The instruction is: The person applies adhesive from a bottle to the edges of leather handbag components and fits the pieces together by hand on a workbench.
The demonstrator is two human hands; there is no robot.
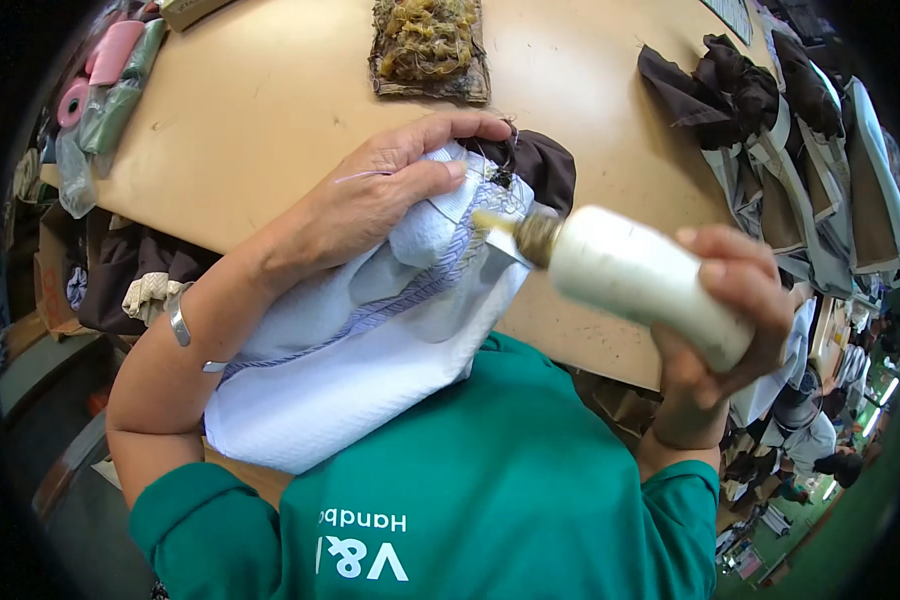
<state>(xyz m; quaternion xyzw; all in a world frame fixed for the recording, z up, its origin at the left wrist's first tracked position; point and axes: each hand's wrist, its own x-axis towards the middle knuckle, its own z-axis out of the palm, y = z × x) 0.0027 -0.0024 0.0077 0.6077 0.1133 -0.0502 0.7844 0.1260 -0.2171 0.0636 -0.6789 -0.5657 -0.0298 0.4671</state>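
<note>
My left hand (375, 185) grips a white and pale-blue fabric piece (380, 370) with purple overlock stitching along its seam. Dark brown fabric (548, 165) shows at its far end, with loose threads by my fingertips. The white part drapes towards my green top. In my right hand (735, 310) is a white squeeze bottle (630, 275), tilted so its yellowish, crusted nozzle points left at the stitched edge. The nozzle tip is over or against the fabric; I cannot tell whether it touches. The bottle is slightly blurred.
A flat board heaped with dried, yellowish-brown residue (428, 45) lies at the table's far middle. Brown and grey fabric pieces (770, 140) are piled on the right. Pink thread cones (115, 50) and green plastic-wrapped ones stand far left. The wooden table (240, 130) carries these.
</note>
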